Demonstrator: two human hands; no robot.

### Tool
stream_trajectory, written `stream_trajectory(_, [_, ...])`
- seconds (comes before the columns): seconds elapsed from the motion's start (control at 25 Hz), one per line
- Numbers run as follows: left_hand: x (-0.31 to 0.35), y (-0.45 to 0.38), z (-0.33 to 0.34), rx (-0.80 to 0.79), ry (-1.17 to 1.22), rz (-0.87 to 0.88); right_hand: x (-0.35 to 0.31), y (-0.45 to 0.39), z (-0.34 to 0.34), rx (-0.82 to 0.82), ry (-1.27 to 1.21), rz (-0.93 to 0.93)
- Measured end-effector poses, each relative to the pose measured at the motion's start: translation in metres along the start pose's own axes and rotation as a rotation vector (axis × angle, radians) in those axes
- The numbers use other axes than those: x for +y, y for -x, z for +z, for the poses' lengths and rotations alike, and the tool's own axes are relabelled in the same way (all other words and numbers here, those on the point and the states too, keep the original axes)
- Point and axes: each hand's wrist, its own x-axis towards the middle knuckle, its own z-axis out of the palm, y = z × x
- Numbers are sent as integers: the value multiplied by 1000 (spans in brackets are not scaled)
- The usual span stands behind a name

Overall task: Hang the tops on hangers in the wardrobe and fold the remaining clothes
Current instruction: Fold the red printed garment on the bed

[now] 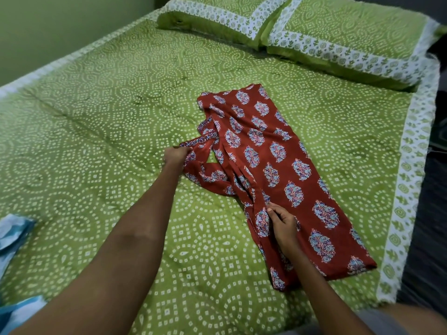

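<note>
Lying at the far left edge of the bed (101, 97): a blue and white cloth (12, 228), untouched. Reaching further in, left hand (177, 155), its grip clenched round a crumpled sleeve or border strip of the red printed garment (278, 170), drawing that bunched part outward. Resting toward the right, right hand (283, 222), fingers curled and pinching the folded edge near the garment's lower half, pinning it against the bedspread.

Probably folding, judging by the doubled-over panel. Worth doing well here:
- Pulling the bunched sleeve flat before laying it across the body, not folding over the wrinkles.
- Keeping the right-hand pinch low and firm, stopping the thin fabric from sliding.
- Aligning the loose flap with the straight right-hand edge, giving an even strip.

Lying on the right half of the bed, short of the two pillows (314, 32), well apart from the blue cloth. Running long axis diagonally, from far-centre down toward the near right; narrower top end pointing at the pillows, hem end pointing toward the bed's near right border. Impossible telling which face is up.
</note>
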Motion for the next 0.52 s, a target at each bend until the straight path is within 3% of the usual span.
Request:
stream_trajectory(0.12, [23, 45, -5, 14, 333, 3, -1, 0, -1, -1, 20, 6])
stream_trajectory(0.24, [34, 96, -45, 298, 462, 202, -2, 0, -2, 0, 34, -4])
stream_trajectory(0.32, [8, 108, -89, 349, 577, 209, -3, 1, -1, -1, 42, -7])
stream_trajectory(0.4, [-25, 125, -127, 225, 559, 61, -4, 1, -1, -5, 57, -5])
stream_trajectory(0.52, [-53, 143, -159, -85, 246, -56, -6, 2, -2, -9, 58, 1])
